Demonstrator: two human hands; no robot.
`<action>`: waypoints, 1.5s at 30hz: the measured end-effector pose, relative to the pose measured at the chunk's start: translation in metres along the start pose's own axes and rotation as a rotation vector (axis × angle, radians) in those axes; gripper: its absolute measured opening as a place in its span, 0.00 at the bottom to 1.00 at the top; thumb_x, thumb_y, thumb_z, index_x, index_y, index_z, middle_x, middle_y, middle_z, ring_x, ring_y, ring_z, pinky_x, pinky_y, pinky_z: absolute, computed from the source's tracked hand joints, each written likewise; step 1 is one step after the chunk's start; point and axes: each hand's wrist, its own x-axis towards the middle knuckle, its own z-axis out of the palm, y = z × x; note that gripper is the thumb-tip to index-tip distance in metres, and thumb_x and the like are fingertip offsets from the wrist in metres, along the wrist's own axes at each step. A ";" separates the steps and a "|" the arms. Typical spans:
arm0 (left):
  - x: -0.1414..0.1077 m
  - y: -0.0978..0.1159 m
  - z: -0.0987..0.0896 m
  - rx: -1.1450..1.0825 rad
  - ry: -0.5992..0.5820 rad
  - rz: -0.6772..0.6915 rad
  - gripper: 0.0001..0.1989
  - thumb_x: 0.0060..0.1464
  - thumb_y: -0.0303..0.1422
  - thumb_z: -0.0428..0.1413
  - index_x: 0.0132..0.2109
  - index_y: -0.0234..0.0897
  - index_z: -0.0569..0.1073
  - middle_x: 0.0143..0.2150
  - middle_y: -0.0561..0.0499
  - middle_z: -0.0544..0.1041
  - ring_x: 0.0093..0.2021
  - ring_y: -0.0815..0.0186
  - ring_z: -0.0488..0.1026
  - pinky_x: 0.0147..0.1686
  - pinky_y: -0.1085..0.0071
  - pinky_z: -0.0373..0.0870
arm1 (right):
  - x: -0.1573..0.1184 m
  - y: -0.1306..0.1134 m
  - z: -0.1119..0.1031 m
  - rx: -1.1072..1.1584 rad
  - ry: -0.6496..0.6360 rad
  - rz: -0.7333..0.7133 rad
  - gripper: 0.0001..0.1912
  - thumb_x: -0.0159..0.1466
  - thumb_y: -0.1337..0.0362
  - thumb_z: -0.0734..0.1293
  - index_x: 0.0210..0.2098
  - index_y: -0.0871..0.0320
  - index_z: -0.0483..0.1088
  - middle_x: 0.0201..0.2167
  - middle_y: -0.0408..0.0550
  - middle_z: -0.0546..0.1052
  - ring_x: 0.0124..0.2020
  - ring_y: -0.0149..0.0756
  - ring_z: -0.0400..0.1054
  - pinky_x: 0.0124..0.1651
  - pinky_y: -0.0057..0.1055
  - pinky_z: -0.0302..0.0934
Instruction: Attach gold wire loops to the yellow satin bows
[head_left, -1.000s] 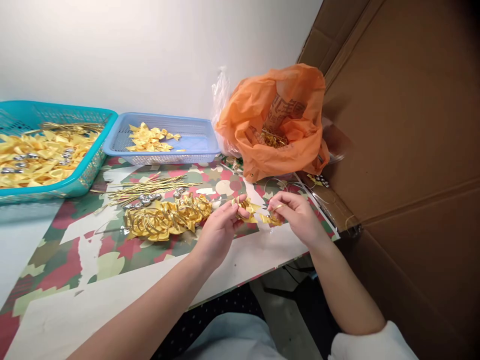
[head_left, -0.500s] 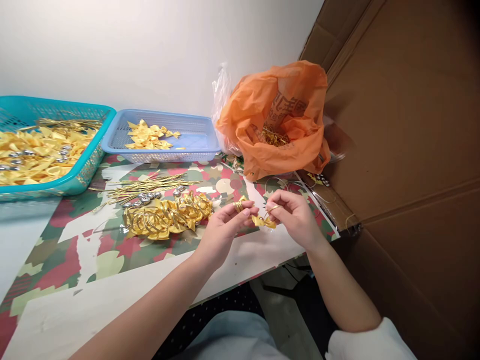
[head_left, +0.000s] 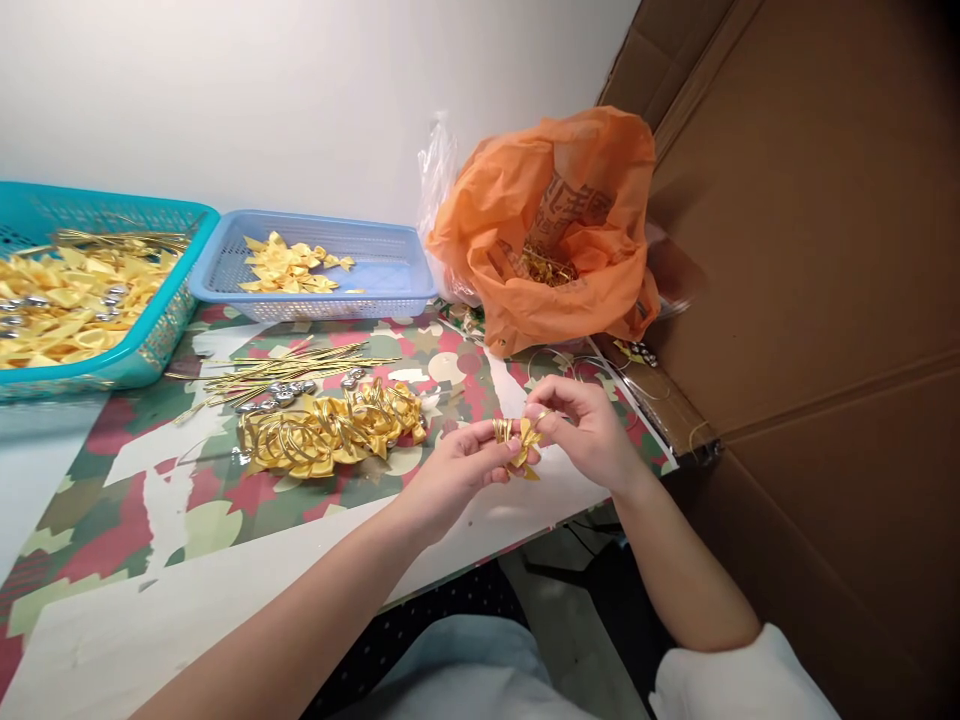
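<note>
My left hand (head_left: 471, 462) is closed on a yellow ribbon bow (head_left: 527, 450), with gold wire coils (head_left: 504, 430) wound around or beside its fingers. Close by on the right, my right hand (head_left: 581, 430) pinches a piece of gold wire (head_left: 543, 418) at the bow's upper edge. Left of both hands lies a pile of yellow bows with coiled gold wire (head_left: 330, 435). Behind that pile are small silver beads (head_left: 285, 392) and a bundle of straight gold wires (head_left: 292, 367).
A teal basket (head_left: 142, 350) of yellow bows stands at the far left. Beside it, a blue basket (head_left: 390, 300) holds more bows. An orange plastic bag (head_left: 555, 320) sits open at the back right, against a cardboard wall (head_left: 810, 250).
My left hand has moved slightly right and down and now grips the bow, which hung between the hands before. My right hand has stayed nearly in place with the wire.
</note>
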 end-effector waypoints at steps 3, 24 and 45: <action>0.001 0.000 0.001 0.033 0.079 0.085 0.12 0.51 0.36 0.65 0.41 0.36 0.79 0.34 0.47 0.81 0.34 0.67 0.74 0.33 0.73 0.64 | -0.005 0.004 -0.004 -0.061 0.056 -0.068 0.08 0.64 0.63 0.65 0.28 0.56 0.67 0.25 0.41 0.70 0.29 0.30 0.64 0.33 0.28 0.59; -0.002 0.001 0.008 0.077 0.136 0.227 0.12 0.47 0.31 0.67 0.41 0.37 0.80 0.35 0.50 0.82 0.37 0.67 0.77 0.42 0.70 0.74 | -0.025 0.015 0.000 -0.140 0.157 -0.086 0.04 0.62 0.68 0.69 0.37 0.54 0.75 0.34 0.44 0.75 0.38 0.34 0.69 0.42 0.33 0.63; -0.002 0.004 0.008 0.058 0.143 0.235 0.10 0.49 0.32 0.66 0.40 0.35 0.80 0.35 0.50 0.82 0.33 0.70 0.75 0.37 0.75 0.73 | -0.015 0.007 0.004 -0.259 0.046 -0.120 0.07 0.68 0.67 0.63 0.33 0.56 0.69 0.34 0.44 0.70 0.39 0.33 0.65 0.43 0.32 0.59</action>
